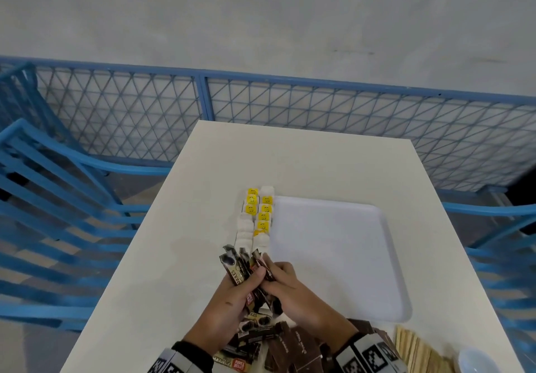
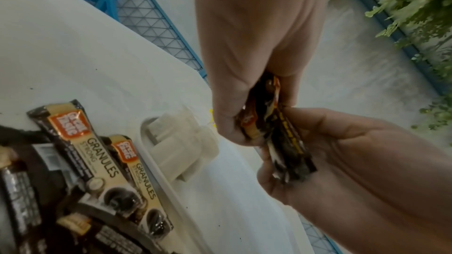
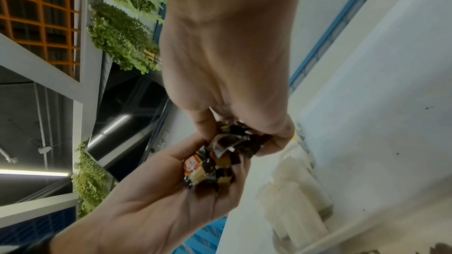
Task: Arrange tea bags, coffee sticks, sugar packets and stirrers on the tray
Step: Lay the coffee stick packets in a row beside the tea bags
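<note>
Both hands meet over the near middle of the table around a bundle of dark coffee sticks (image 1: 240,268). My left hand (image 1: 246,282) grips the bundle from the left, fingers curled round it. My right hand (image 1: 278,274) pinches sticks at the bundle's right side. The wrist views show the same bundle (image 2: 266,123) (image 3: 220,157) between both palms. Tea bags (image 1: 259,216), white with yellow tags, lie in two rows along the left edge of the white tray (image 1: 348,256). More coffee sticks (image 1: 278,343) are heaped at the table's near edge.
Wooden stirrers (image 1: 417,349) lie at the near right, beside a white bowl (image 1: 475,361). Loose coffee sticks (image 2: 97,161) lie next to the tea bags (image 2: 181,146). Blue chairs (image 1: 58,213) stand left and right of the table, with a blue mesh fence (image 1: 290,105) behind it.
</note>
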Motion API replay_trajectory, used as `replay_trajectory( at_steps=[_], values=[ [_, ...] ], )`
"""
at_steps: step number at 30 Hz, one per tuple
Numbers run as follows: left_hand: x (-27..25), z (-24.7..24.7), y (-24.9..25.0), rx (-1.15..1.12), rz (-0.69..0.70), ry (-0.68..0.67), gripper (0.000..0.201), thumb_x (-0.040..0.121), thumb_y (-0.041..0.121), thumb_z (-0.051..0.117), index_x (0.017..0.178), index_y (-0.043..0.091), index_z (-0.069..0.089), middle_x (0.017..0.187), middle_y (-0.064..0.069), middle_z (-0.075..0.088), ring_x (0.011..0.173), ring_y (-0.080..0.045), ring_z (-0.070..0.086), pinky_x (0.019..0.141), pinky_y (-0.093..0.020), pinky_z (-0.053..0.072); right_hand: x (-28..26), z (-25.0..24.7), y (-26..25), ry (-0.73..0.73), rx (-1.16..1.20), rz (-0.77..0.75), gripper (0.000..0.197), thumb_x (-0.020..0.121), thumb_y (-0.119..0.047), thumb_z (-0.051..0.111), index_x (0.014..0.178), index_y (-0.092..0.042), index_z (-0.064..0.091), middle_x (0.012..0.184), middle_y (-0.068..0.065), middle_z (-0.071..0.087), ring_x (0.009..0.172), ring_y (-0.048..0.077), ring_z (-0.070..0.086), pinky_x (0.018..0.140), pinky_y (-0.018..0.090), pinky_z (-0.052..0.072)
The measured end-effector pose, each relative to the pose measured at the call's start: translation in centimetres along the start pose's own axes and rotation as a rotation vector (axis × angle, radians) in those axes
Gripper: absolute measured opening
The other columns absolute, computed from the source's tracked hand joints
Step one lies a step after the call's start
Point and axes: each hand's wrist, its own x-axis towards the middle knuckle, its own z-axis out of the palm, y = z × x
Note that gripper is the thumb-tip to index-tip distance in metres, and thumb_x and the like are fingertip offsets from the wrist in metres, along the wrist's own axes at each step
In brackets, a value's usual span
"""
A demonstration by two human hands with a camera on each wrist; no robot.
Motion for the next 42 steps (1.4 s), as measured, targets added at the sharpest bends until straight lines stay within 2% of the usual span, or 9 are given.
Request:
replay_trajectory(
  at_steps=[3,8,11,14,18,24,32,38,42],
  values=[
    [0.0,0.3,0.3,-0.010,0.023,0.013,0.045,0.082,0.020,0.058,0.125,0.009,0.054,0.110,-0.013,0.070,0.104,-0.025,0.066,0.076,-0.030,0.057,-0.3,-0.4,-0.1,0.006,0.048,0.001,0.044,0.098,-0.018,0.040,0.140,-0.032,0.032,0.111,0.000,0.031,0.106,0.010,0.040,0.091,0.020,0.038],
    [-0.4,0.3,0.4,-0.031,-0.010,-0.017,0.035,0.085,0.015,0.059,0.119,0.009,0.060,0.109,-0.016,0.070,0.103,-0.029,0.066,0.081,-0.038,0.053,-1.5,-0.9,-0.1,-0.042,-0.051,-0.103,0.022,0.100,-0.017,0.036,0.115,-0.013,0.052,0.095,-0.020,0.040,0.091,0.006,0.037,0.077,0.006,0.037],
    [-0.4,0.1,0.2,0.024,-0.010,0.072,0.021,0.087,0.009,0.058,0.107,0.006,0.066,0.094,-0.014,0.073,0.088,-0.026,0.070,0.070,-0.036,0.053,-1.9,-0.9,-0.5,0.007,-0.007,-0.108,0.021,0.101,-0.021,0.036,0.103,-0.029,0.054,0.094,-0.008,0.046,0.081,0.004,0.046,0.069,0.010,0.039],
    [-0.3,0.0,0.2,0.060,0.033,0.168,0.012,0.089,0.005,0.055,0.093,0.002,0.066,0.069,-0.013,0.065,0.066,-0.024,0.061,0.061,-0.033,0.048,-2.1,-1.4,-0.4,0.064,-0.140,-0.207,0.036,0.101,-0.022,0.035,0.124,-0.049,0.037,0.086,-0.009,0.057,0.067,0.000,0.053,0.065,0.013,0.042],
    [0.0,0.2,0.5,0.087,0.095,0.217,0.012,0.087,0.012,0.061,0.082,0.003,0.067,0.056,-0.002,0.061,0.051,-0.011,0.057,0.052,-0.023,0.047,-2.0,-2.2,0.5,0.115,-0.556,-0.244,0.048,0.101,-0.030,0.034,0.146,-0.030,0.020,0.097,-0.008,0.044,0.080,0.000,0.041,0.076,0.015,0.036],
    [-0.2,0.7,1.0,0.095,0.159,0.137,0.020,0.077,0.002,0.069,0.097,0.005,0.070,0.088,-0.009,0.074,0.083,-0.021,0.071,0.065,-0.021,0.054,-2.4,-2.0,0.7,0.160,-0.792,-0.264,0.084,0.076,-0.069,-0.001,0.148,-0.029,0.017,0.103,-0.011,0.032,0.099,0.007,0.031,0.093,0.019,0.029],
    [0.1,0.4,0.3,0.081,0.185,0.235,0.021,0.072,0.003,0.074,0.092,-0.001,0.070,0.095,-0.026,0.069,0.092,-0.038,0.066,0.089,-0.046,0.051,-2.3,-2.5,0.0,0.316,-0.103,-0.164,0.016,0.082,-0.035,0.068,0.083,-0.019,0.066,0.062,-0.012,0.057,0.055,0.002,0.048,0.056,0.013,0.037],
    [0.2,0.2,0.6,-0.023,0.216,0.228,0.022,0.068,0.009,0.071,0.088,0.002,0.065,0.067,0.000,0.067,0.063,-0.012,0.062,0.064,-0.026,0.046,-1.9,-3.7,0.0,0.201,0.375,-0.014,0.013,0.088,-0.006,0.060,0.098,-0.005,0.068,0.072,0.005,0.069,0.066,0.011,0.064,0.066,0.018,0.052],
    [1.1,-0.7,0.7,-0.072,0.188,0.278,0.016,0.067,0.013,0.071,0.075,0.004,0.060,0.060,-0.004,0.056,0.060,-0.018,0.053,0.066,-0.030,0.044,-1.4,-4.0,0.2,0.200,0.631,0.026,0.014,0.088,0.001,0.055,0.098,0.002,0.065,0.081,0.014,0.070,0.074,0.017,0.070,0.067,0.020,0.056]
  ],
)
